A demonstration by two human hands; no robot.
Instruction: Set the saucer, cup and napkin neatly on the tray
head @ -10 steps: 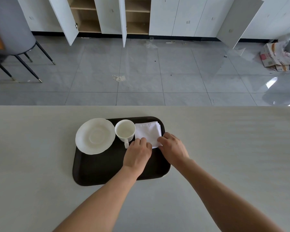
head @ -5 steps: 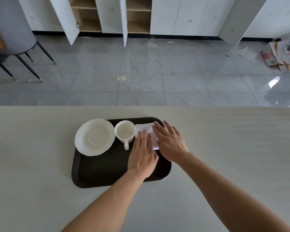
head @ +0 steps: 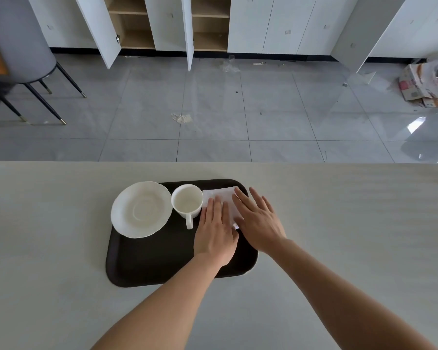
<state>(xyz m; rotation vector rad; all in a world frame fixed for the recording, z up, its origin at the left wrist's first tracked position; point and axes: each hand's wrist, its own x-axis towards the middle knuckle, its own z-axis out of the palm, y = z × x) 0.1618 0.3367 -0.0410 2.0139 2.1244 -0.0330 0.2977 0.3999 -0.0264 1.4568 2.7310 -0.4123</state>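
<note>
A dark brown tray (head: 147,263) lies on the pale table. At its far left a white saucer (head: 141,209) rests, overhanging the tray's left rim. A white cup (head: 187,201) stands upright beside it, handle pointing toward me. A folded white napkin (head: 219,195) lies flat in the tray's far right corner. My left hand (head: 216,231) and my right hand (head: 257,221) both rest flat on the napkin, palms down, fingers stretched out, covering most of it. Neither hand grips anything.
The table's far edge (head: 339,162) runs across the view; grey tiled floor lies beyond. White cabinets with open doors (head: 187,34) line the back wall. A grey chair (head: 18,54) stands far left, cardboard and plastic litter (head: 425,84) far right.
Both hands went from curled fingertips on the napkin's near edge to lying flat on top of it, fingers spread forward. Saucer and cup stayed put.
</note>
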